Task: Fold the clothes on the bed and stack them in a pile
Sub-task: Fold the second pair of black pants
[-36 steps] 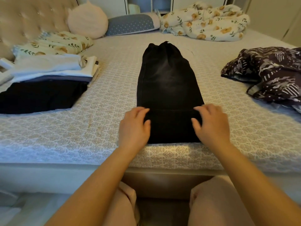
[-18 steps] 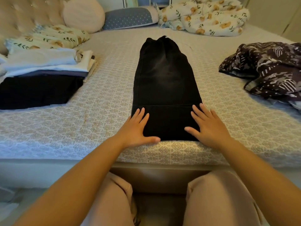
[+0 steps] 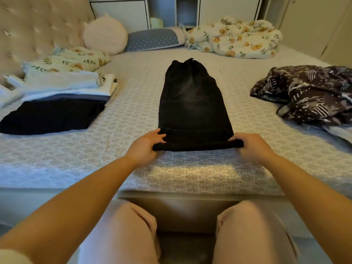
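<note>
Now both my hands, left hand (image 3: 143,147) and right hand (image 3: 249,146), pinch the black pants' (image 3: 192,103) near hem corners to fold toward 12 o'clock.

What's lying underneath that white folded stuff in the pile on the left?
Under the white folded clothes lies a grey-blue layer, then a black garment sticking out toward the person. How far these reach beneath is covered.

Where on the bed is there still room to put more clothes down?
Bare bedspread lies between the folded pile and the black garment, and between that garment and the crumpled patterned garment. The far side is crowded: round cushion, pillow, floral blanket.
</note>
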The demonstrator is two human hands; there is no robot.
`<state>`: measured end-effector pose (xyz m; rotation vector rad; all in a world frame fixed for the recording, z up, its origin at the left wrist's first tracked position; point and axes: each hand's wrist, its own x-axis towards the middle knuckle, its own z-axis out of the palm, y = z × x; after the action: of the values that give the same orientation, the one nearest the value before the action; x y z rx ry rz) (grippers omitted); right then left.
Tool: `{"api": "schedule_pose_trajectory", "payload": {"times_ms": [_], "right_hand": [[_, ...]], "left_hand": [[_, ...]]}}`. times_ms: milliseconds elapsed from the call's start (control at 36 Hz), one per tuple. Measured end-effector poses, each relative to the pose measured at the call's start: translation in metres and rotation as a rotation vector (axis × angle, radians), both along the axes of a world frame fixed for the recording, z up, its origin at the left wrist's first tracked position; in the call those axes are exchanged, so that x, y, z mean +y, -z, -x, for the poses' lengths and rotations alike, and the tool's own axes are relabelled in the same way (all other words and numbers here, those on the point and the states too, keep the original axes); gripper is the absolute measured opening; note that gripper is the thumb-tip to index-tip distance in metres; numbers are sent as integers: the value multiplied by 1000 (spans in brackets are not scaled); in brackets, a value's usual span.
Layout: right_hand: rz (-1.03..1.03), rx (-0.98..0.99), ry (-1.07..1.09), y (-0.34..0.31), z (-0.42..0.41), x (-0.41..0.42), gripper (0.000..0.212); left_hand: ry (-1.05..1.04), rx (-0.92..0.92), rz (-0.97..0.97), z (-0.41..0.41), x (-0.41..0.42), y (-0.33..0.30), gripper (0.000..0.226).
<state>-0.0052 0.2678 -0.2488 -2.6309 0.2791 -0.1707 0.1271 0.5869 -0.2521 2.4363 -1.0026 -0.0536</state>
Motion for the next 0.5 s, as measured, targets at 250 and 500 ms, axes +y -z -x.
{"api": "schedule_pose_trajectory", "payload": {"times_ms": [250, 500], "right_hand": [[-321, 471, -91, -60, -5, -29, 13], [-1183, 145, 246, -52, -27, -39, 49]], "left_hand": [[106, 451, -187, -9, -10, -66, 16], [-104, 856, 384, -20, -28, -67, 31]]}}
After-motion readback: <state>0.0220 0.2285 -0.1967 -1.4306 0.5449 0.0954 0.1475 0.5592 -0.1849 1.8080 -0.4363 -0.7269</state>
